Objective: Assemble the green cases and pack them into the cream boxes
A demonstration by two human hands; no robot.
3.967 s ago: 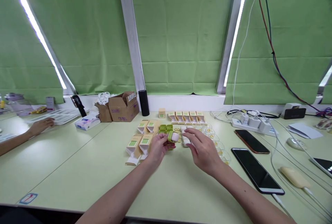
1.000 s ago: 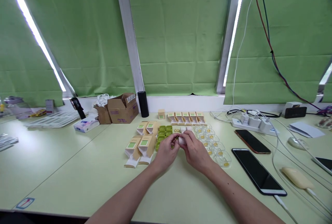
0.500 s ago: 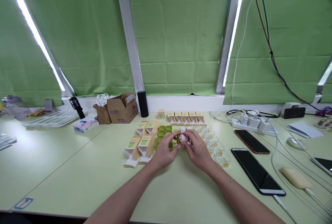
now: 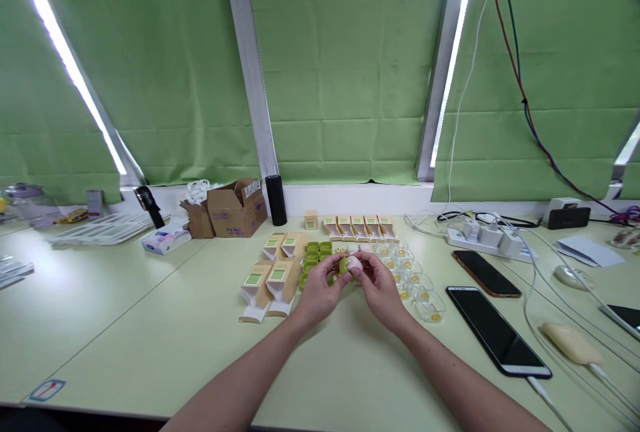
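In the head view, taking the held piece as the centre of the clock and twelve as straight away from the person, the left hand (image 4: 320, 293) comes in from about seven o'clock and the right hand (image 4: 384, 289) from about five. Both grips are clamped on one small object: the left fingers on its green cup (image 4: 343, 265), the right on the pale block (image 4: 355, 264) set against it. The pair appears to be held just above the table (image 4: 320, 372), the block on the three o'clock side of the cup; how far it sits inside is hidden by the fingers. To fit the two well, it seems best to line up their edges first, then press evenly with both thumbs, since a one-sided push could tilt the block or make it jam. A light pinch on the cup would avoid squeezing its mouth out of shape. Elbow room looks tight: more green cups (image 4: 311, 256) stand just beside the left hand towards ten, clear trays (image 4: 431, 312) lie near the right hand towards three and four, folded boxes (image 4: 283, 277) sit at nine, and a further row of boxes (image 4: 359, 227) at twelve, so small wrist turns suit better than wide ones.
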